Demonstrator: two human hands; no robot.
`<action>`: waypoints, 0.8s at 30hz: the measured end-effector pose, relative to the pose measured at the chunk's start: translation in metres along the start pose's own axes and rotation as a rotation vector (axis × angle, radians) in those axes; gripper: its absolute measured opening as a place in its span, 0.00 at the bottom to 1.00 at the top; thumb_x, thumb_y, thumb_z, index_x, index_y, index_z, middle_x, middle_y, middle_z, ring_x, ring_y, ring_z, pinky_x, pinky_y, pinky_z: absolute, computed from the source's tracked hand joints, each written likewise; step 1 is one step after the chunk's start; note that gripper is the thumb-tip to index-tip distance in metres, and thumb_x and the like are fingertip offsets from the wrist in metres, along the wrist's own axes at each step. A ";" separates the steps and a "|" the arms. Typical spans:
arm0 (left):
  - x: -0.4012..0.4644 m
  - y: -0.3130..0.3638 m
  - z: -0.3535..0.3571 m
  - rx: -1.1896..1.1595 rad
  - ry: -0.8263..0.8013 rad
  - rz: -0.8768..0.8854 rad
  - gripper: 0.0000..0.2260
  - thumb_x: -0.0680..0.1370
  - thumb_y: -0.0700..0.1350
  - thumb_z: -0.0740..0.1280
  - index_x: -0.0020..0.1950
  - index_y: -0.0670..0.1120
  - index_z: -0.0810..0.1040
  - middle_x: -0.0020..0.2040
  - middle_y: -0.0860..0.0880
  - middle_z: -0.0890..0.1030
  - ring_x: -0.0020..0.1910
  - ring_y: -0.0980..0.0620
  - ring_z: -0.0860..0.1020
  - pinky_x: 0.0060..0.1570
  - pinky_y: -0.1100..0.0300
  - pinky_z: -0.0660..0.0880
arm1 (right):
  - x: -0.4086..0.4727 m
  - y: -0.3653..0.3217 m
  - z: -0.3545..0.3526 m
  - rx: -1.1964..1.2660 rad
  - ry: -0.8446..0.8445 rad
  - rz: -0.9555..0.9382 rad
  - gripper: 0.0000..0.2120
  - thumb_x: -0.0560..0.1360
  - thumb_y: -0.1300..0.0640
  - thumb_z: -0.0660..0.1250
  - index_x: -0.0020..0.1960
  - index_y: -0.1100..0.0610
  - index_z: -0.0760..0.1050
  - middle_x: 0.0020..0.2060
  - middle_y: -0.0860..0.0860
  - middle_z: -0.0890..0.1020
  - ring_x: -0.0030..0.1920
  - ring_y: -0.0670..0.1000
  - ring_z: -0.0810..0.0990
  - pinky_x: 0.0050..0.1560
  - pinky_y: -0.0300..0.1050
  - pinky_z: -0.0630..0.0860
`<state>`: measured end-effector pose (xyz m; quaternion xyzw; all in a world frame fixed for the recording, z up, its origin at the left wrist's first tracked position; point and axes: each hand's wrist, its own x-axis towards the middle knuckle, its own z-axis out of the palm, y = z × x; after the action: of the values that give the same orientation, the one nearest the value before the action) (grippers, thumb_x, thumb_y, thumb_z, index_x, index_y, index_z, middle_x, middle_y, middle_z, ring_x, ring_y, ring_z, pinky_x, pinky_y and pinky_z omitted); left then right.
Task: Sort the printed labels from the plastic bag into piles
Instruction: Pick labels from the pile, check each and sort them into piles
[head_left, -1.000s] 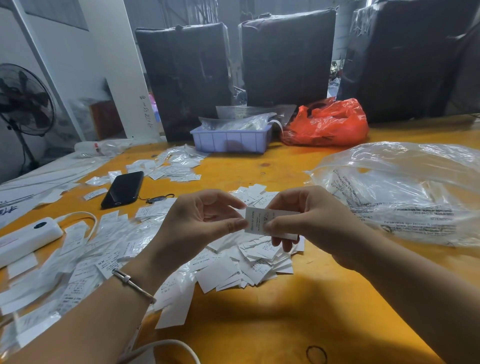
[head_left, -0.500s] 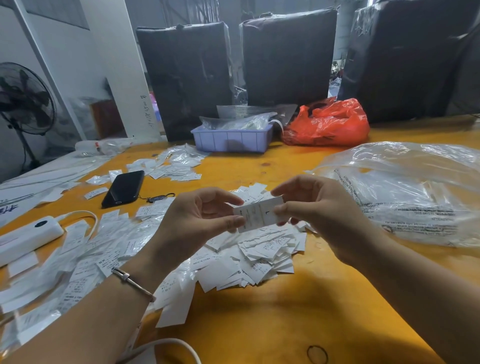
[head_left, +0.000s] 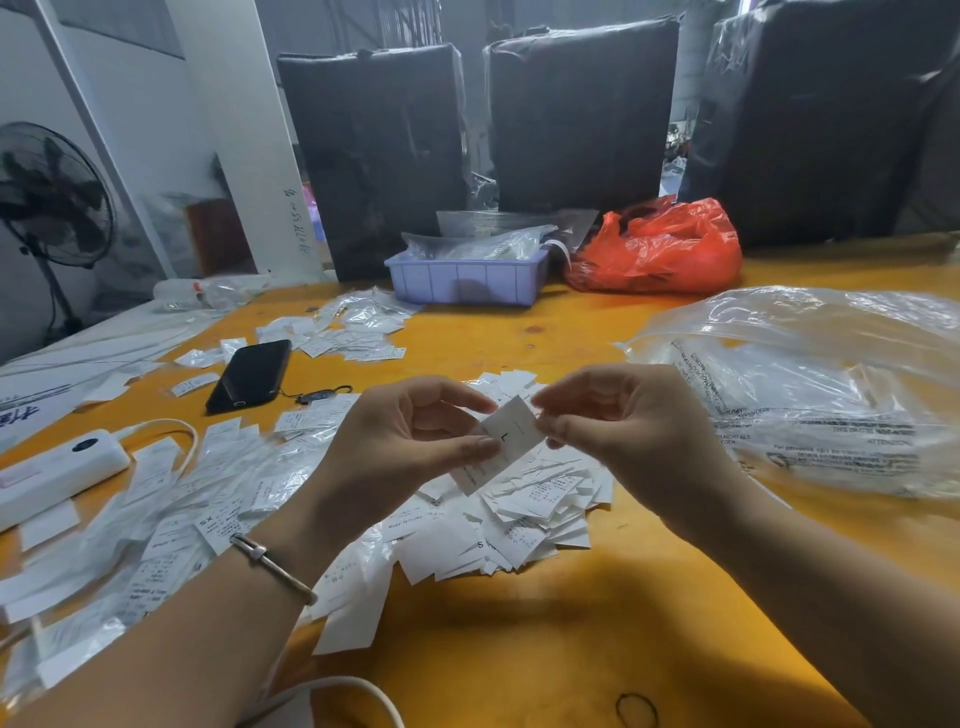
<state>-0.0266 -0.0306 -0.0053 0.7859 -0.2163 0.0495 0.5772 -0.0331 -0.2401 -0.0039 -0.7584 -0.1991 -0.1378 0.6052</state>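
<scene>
While two hands pinch it, one label (head_left: 511, 434), one pile (head_left: 524, 512)

Single head-worn view: looks forward and down over yellow table (head_left: 519, 649), hands close below, wide-angle.

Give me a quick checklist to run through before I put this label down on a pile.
1. Label held securely: ok. The left hand and right hand both pinch the label.
2. Print facing up to read: ok. A large letter L shows on it.
3. Only one label held: cannot tell. Its lower end merges with the heap behind.
4. Matching pile found: cannot tell. The pile under the hands shows an S on one label; the others are too small to read.
5. Phone out of the way: ok. It lies far left of the hands.
6. Clear plastic bag within reach: ok, it lies just right of the right hand.
</scene>
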 end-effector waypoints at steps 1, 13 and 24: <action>0.000 0.000 0.000 0.003 -0.001 0.004 0.16 0.64 0.48 0.76 0.50 0.47 0.82 0.44 0.49 0.87 0.45 0.51 0.85 0.42 0.63 0.80 | 0.000 0.000 0.001 -0.015 -0.013 0.001 0.09 0.69 0.70 0.72 0.45 0.59 0.84 0.35 0.53 0.86 0.37 0.51 0.84 0.43 0.46 0.82; 0.000 -0.001 0.000 -0.004 -0.049 -0.004 0.16 0.64 0.46 0.77 0.50 0.48 0.82 0.44 0.48 0.87 0.45 0.50 0.85 0.40 0.62 0.81 | 0.001 -0.001 -0.001 -0.062 -0.048 -0.006 0.09 0.69 0.67 0.72 0.42 0.55 0.85 0.35 0.53 0.85 0.39 0.58 0.82 0.45 0.60 0.80; 0.003 -0.002 -0.006 0.052 -0.036 -0.001 0.06 0.70 0.42 0.74 0.45 0.50 0.84 0.43 0.51 0.87 0.47 0.54 0.84 0.40 0.66 0.79 | 0.010 0.007 -0.014 -0.322 0.038 -0.036 0.06 0.71 0.63 0.70 0.41 0.54 0.84 0.32 0.49 0.84 0.32 0.51 0.79 0.32 0.46 0.74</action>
<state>-0.0223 -0.0254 -0.0045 0.8015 -0.2249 0.0408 0.5526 -0.0204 -0.2538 -0.0027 -0.8390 -0.1767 -0.1929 0.4770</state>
